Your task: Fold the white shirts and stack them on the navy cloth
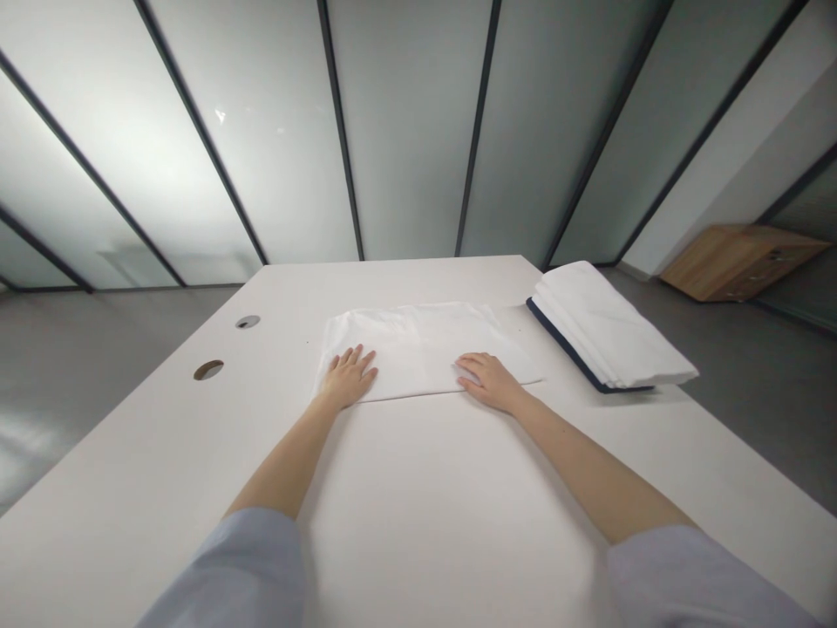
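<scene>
A folded white cloth [418, 344] lies flat on the white table [425, 506], a little beyond the middle. My left hand [349, 377] rests palm down on the cloth's near left corner, fingers stretched out and apart. My right hand [489, 377] lies flat on the cloth's near right edge, fingers extended toward the left. Neither hand holds anything.
A stack of folded white cloths with a dark blue edge [605, 327] sits at the table's right side. Two round cable holes [207, 370] are in the table's left part. Frosted glass panels stand behind; a wooden cabinet [738, 260] is on the floor at the far right.
</scene>
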`<state>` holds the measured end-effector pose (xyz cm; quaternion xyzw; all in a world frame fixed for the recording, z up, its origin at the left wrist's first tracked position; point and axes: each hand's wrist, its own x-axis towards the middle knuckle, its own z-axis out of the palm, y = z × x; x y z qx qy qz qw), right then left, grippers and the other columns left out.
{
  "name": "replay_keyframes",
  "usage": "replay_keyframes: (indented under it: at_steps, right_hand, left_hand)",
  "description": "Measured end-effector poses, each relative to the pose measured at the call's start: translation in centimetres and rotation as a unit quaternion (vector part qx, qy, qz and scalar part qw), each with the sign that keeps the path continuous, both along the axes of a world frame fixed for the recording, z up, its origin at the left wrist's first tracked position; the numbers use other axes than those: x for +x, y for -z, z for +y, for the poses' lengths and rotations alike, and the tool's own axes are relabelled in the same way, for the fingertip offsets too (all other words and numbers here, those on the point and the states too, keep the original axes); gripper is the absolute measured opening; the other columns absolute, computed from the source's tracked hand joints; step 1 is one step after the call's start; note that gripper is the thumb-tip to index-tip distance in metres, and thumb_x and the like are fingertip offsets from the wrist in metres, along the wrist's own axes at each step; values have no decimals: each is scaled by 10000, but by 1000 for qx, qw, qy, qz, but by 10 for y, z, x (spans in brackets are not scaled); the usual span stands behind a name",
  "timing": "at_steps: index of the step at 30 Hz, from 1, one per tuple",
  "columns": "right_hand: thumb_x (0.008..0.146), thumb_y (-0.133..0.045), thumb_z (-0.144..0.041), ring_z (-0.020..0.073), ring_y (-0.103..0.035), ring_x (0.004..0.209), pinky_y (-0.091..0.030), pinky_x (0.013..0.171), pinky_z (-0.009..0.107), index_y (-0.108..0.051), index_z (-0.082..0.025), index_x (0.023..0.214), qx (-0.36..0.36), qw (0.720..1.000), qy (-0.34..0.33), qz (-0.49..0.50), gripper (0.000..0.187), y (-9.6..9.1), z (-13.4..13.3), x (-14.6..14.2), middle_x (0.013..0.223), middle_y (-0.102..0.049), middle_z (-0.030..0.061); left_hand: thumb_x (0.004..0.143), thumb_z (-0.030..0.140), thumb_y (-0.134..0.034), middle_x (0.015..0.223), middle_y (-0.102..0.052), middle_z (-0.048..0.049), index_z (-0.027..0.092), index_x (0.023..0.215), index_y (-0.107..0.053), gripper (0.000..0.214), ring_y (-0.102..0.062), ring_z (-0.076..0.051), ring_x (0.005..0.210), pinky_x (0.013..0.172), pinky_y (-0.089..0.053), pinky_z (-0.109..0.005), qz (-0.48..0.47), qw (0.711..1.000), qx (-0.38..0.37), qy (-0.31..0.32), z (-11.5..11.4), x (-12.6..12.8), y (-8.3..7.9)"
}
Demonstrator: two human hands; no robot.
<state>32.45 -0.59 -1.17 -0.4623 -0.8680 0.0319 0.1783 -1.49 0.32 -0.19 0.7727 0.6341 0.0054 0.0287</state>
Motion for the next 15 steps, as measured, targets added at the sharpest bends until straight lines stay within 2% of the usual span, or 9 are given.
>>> replay_keyframes:
  at_steps: [5, 9, 11, 13, 15]
  right_hand:
    - [881, -495, -326, 265, -562, 1100, -409, 963, 431, -659, -198, 1117, 79, 993, 42, 78, 314, 12, 12, 15, 1186, -640, 114]
    - [875, -496, -317, 270, -575, 1051, -427, 935, 434, -668, -180, 1065, 82, 988, 73, 111, 291, 16, 17, 19, 1133, -658, 119]
    - [868, -497, -313, 261, -581, 1039, -433, 930, 421, -674, -185, 1035, 62, 984, 98, 133, 275, 17, 19, 20, 1106, -667, 110]
    - [863, -493, -306, 246, -592, 1022, -450, 910, 396, -677, -189, 1017, 31, 978, 123, 165, 266, 17, 21, 20, 1086, -672, 103]
    - [860, -489, -299, 230, -605, 998, -470, 873, 363, -677, -178, 1017, -4, 967, 154, 202, 273, 18, 23, 20, 1073, -676, 105]
  left_hand:
    - [953, 463, -286, 1546, -294, -130, 249, 1462, -362, 558, -305, -313, 1396, 1094, -273, -498, 14, 997, 20, -78, -5, 18, -9]
    - [936, 435, -337, 1322, -532, -245, 121, 1352, -505, 547, -524, -357, 1197, 917, -438, -466, 59, 990, 23, -126, -4, 45, -30]
    - [927, 451, -370, 1167, -627, -250, 98, 1194, -632, 514, -588, -354, 1102, 862, -462, -440, 79, 991, -23, -103, -6, 63, -40]
    - [923, 465, -392, 1067, -671, -240, 108, 1041, -704, 489, -617, -351, 1055, 839, -466, -431, 91, 993, -70, -40, -16, 84, -46]
    - [921, 467, -402, 1017, -686, -233, 114, 977, -721, 478, -631, -346, 1035, 820, -469, -418, 100, 991, -89, 26, -34, 103, -49]
